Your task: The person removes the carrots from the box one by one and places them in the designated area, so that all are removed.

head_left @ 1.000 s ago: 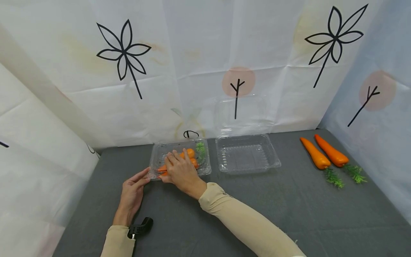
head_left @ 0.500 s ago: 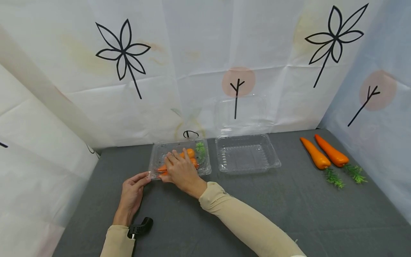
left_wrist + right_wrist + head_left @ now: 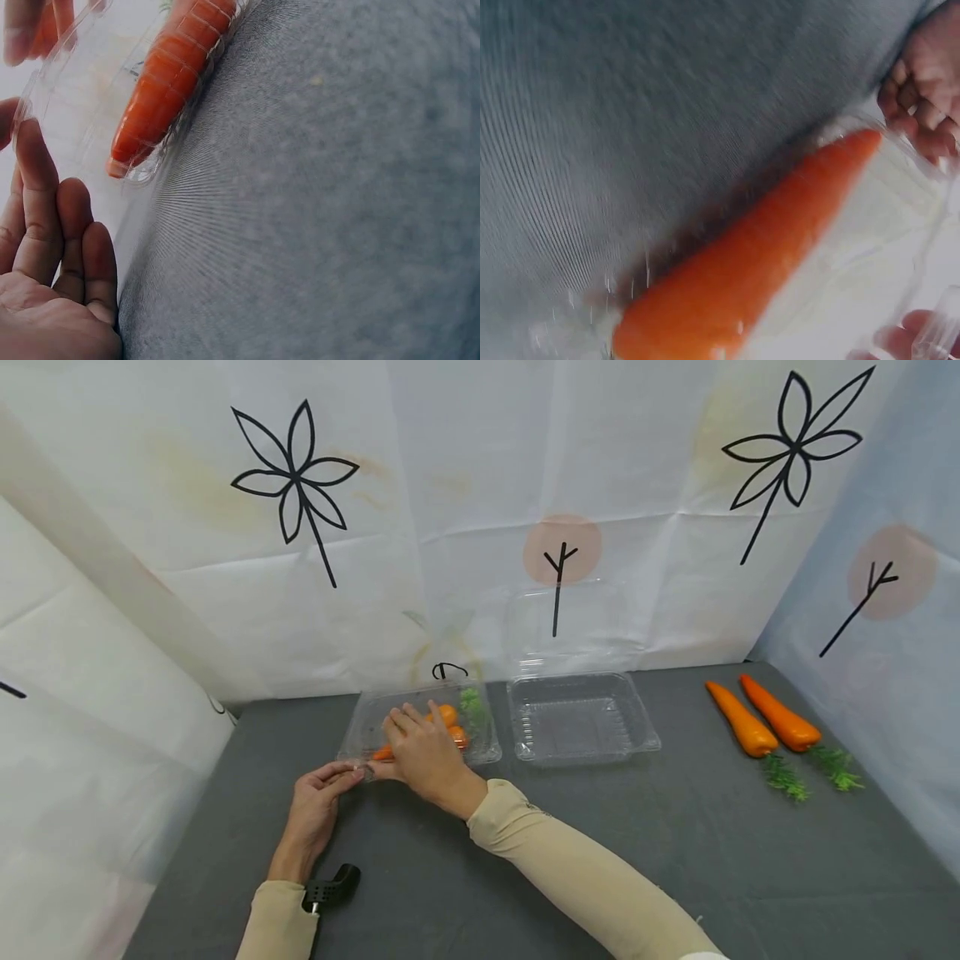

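A clear plastic clamshell box [image 3: 491, 747] with orange carrots [image 3: 459, 739] and green tops [image 3: 472, 702] inside lies at the back of the table, left of centre. My left hand [image 3: 313, 810] pinches the lid's front left edge between thumb and fingertips. In the left wrist view that lid edge [image 3: 28, 105] stands apart from the base holding a carrot [image 3: 169, 79]. On top of the lid rests my right hand [image 3: 431, 760], fingers extended, with its thumb near the left fingertips. It hides part of the carrots. A carrot [image 3: 757, 251] fills much of the right wrist view.
Right beside this box stands a second clear clamshell box [image 3: 581, 718], its lid [image 3: 570, 618] raised against the white printed curtain [image 3: 465, 468]. Two loose carrots [image 3: 742, 722] with green tops lie at the table's right side. Dark grey cloth [image 3: 600, 852] covers the table.
The lid's front left corner has lifted, drawn by my left hand, which has shifted slightly right towards the right thumb. My right hand stays on the lid. The head view has shifted a little.
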{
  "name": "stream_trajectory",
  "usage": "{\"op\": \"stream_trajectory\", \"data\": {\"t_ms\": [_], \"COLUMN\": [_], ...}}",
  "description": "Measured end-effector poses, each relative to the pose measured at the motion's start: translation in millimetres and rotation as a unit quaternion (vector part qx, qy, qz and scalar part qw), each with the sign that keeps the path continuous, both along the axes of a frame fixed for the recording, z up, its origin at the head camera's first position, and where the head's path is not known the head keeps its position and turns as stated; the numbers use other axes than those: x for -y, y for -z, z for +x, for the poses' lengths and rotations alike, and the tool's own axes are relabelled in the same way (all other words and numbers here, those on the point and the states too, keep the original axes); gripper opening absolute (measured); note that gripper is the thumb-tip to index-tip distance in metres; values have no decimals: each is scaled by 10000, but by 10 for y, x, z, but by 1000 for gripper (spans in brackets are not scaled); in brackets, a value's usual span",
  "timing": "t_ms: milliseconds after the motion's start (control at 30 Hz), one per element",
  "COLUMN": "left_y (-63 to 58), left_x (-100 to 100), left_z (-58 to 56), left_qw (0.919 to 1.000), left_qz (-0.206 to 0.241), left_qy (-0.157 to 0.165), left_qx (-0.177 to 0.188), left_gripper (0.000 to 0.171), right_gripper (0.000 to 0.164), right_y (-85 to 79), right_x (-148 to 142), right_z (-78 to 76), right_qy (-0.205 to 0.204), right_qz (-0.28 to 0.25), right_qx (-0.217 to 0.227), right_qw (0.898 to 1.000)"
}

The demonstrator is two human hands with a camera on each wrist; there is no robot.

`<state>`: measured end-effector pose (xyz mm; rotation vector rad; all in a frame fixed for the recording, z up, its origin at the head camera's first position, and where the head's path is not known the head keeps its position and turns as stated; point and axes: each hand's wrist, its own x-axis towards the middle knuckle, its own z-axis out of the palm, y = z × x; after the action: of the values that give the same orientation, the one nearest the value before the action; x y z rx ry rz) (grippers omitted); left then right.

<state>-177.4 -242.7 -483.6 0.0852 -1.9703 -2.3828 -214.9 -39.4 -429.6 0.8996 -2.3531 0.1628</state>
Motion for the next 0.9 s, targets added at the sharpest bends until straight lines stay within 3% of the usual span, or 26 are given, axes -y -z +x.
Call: {"op": "stream_trajectory", "data": {"t_ms": [200, 400, 700, 900], "left_y": [-33, -36, -34, -10], "left_x": [4, -2, -20, -3], "left_z": [-10, -15, -8, -23], "left_qw": [9994, 9997, 9994, 9992], "left_qz": [286, 186, 150, 95], "left_qy": [-174, -175, -289, -357], "left_qx": [-4, 42, 97, 179], "left_gripper": [15, 9, 8, 10], "right_gripper": [59, 47, 46, 46], "right_y": [-219, -451, -712, -887], "right_x": [-87, -207, -503, -715], "right_z": [-79, -182, -332, -518], "right_qy": [-251, -316, -54, 474], "right_qz": [-185, 64, 76, -103], "right_qx": [64, -35, 462, 654], "right_qw": [9995, 9995, 9989, 9967]}}
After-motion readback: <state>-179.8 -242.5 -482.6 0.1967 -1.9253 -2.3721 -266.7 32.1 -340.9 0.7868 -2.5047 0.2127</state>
